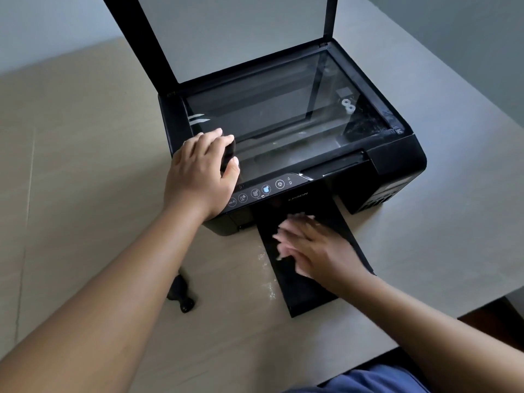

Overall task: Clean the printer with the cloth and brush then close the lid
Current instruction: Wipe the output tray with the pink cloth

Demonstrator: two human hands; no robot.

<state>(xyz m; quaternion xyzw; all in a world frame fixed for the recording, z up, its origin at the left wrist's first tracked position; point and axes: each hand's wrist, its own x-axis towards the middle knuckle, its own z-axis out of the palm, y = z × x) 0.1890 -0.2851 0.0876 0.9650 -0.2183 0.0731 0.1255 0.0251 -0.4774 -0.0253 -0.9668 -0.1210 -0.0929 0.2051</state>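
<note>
Head view showed the printer mid-desk, lid up; left hand, grip clenched on a dark cloth, wiped the glass at nine o'clock; right hand, blurred, fingers spread, brushed the tray; brush at seven o'clock idle; closing remained

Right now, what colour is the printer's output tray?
Black, matching the printer body; the output tray shows best in the head view, under the right hand.
</note>
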